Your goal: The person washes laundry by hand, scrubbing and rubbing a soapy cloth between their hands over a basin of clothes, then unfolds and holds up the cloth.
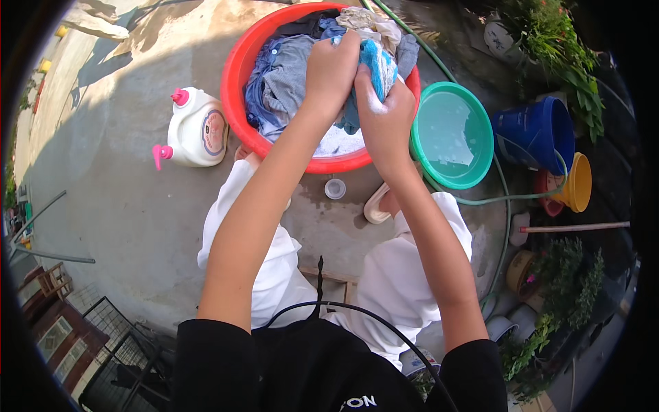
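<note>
Both of my hands are above a large red plastic basin (234,110) and grip one wet blue-and-white cloth (379,67). My left hand (333,69) is closed around the cloth's left end. On the right, my right hand (388,110) clasps the other part, with white suds on the skin near its thumb. Beneath them, the basin holds a heap of garments, among them a grey-blue striped one (288,77) and a cream one (373,23). Foamy water (340,143) shows at the basin's near side. Where my fingers curl under, the cloth is hidden.
A white detergent jug (193,129) with a pink pump stands left of the basin. On the right are a green basin of water (453,135), a blue bucket (535,134), a yellow bucket (581,183) and a green hose (507,198). A small cup (335,189) sits between my feet.
</note>
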Demonstrator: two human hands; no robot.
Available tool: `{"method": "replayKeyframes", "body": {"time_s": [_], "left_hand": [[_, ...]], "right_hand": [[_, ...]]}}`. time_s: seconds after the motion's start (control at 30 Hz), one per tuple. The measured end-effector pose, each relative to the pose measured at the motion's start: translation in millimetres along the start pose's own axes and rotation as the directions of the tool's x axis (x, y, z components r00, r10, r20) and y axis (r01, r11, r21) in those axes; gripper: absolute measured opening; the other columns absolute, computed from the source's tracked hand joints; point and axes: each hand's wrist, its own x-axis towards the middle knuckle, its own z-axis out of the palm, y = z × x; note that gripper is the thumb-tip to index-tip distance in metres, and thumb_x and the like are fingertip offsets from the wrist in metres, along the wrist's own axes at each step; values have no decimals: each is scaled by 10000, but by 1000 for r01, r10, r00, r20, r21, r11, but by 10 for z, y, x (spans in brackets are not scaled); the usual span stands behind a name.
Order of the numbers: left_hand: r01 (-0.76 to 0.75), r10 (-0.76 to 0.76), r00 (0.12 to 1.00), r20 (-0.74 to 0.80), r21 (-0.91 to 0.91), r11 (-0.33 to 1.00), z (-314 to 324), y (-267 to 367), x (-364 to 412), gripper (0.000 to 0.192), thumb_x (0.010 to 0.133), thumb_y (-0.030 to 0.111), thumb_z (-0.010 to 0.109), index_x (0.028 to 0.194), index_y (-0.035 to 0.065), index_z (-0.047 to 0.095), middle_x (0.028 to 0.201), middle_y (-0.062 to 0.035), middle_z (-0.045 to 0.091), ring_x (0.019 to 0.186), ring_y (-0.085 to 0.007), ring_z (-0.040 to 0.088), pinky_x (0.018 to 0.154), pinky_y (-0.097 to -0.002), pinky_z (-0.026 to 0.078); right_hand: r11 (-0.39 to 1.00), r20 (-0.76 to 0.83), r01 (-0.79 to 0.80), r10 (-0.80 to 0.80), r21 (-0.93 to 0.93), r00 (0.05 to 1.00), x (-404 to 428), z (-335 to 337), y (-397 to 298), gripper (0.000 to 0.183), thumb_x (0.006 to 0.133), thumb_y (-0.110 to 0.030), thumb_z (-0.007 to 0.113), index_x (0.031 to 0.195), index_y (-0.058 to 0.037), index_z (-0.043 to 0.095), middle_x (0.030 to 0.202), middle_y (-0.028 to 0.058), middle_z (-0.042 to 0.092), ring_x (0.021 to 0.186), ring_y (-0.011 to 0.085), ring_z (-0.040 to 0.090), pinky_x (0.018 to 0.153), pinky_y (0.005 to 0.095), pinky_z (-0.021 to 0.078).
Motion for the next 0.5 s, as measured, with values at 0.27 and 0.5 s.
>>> {"method": "replayKeyframes", "body": {"time_s": [0.27, 0.5], "left_hand": [[-90, 91, 996, 4, 141, 986, 54, -27, 44, 387, 745, 327, 485, 703, -46, 579, 629, -173, 590, 620, -267, 575, 617, -361, 431], [-89, 90, 996, -14, 83, 993, 60, 9, -78, 391, 759, 321, 480, 670, -48, 574, 566, -144, 565, 571, -207, 549, 571, -353, 415]], "right_hand": [[976, 44, -197, 194, 97, 980, 208, -35, 115, 264, 793, -245, 556, 731, 9, 593, 573, 163, 558, 513, 280, 541, 540, 358, 424], [985, -21, -172, 172, 23, 985, 277, -61, 10, 270, 755, -246, 569, 700, 17, 588, 587, 177, 565, 541, 325, 553, 557, 373, 430]]}}
